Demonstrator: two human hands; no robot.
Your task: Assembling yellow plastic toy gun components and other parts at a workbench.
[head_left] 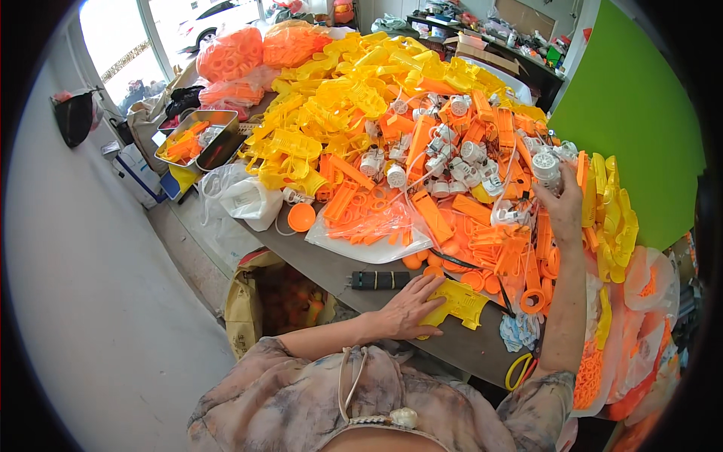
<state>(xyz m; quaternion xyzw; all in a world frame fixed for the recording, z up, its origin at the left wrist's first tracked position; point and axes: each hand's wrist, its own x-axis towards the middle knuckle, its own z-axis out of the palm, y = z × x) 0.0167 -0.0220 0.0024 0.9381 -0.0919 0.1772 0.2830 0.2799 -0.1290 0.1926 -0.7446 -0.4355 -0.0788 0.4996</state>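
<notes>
At the near edge of the table, my left hand holds one end of a yellow plastic shell, its thumb on the near side and its fingers across the top. My right hand reaches to the right side of the heap, closed around a white round plastic part with a ribbed top. Beneath and beside that hand lie orange plastic pieces and more white parts with thin wires. A black-wrapped tool rests left of the shell.
Yellow shells pile high at the back. A clear bag of orange pieces lies in front. Yellow-handled scissors and a bluish cloth sit near my right forearm. An open sack stands below the table's left edge.
</notes>
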